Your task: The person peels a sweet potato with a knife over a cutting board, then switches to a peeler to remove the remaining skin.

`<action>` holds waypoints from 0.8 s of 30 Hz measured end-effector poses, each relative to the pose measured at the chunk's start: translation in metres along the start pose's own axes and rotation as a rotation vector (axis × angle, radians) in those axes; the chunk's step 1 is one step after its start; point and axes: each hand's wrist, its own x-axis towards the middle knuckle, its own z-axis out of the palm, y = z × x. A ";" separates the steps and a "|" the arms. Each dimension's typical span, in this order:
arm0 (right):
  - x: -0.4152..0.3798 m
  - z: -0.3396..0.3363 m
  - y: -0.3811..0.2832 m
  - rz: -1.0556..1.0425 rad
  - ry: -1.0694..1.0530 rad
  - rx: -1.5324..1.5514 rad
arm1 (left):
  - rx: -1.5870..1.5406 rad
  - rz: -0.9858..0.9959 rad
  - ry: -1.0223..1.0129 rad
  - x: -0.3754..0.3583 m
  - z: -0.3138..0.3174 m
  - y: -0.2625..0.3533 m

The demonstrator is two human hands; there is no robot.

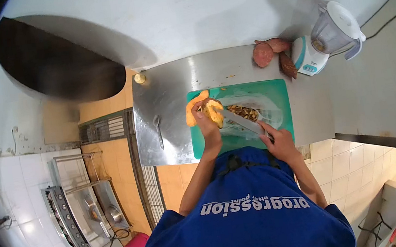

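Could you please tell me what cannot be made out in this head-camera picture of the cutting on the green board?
- Head view: the left hand covers part of the orange vegetable piece, so its full shape is hidden.
- The knife handle is hidden inside the right hand.
- The peelings pile on the green cutting board is too small to identify.
- The blender buttons are too small to read.
- The person's torso hides the board's near edge.
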 end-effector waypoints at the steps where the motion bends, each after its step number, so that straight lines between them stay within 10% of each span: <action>1: -0.001 0.002 0.003 0.008 0.009 -0.006 | -0.007 -0.003 -0.011 0.002 0.002 -0.003; 5: 0.002 0.013 0.009 0.062 0.038 0.018 | 0.232 -0.026 0.071 0.009 -0.010 -0.006; 15: 0.011 0.020 0.004 0.047 -0.109 0.209 | -0.718 -0.600 -0.134 0.008 0.010 -0.021; 18: 0.013 0.017 0.013 0.172 -0.059 0.321 | -0.341 -0.504 0.222 0.006 0.009 -0.035; 21: 0.022 0.033 0.035 -0.007 0.314 0.451 | -0.187 -0.469 0.311 0.017 -0.017 -0.044; 24: 0.014 0.012 0.026 0.250 0.215 0.681 | -0.135 -0.300 0.181 0.024 -0.025 -0.044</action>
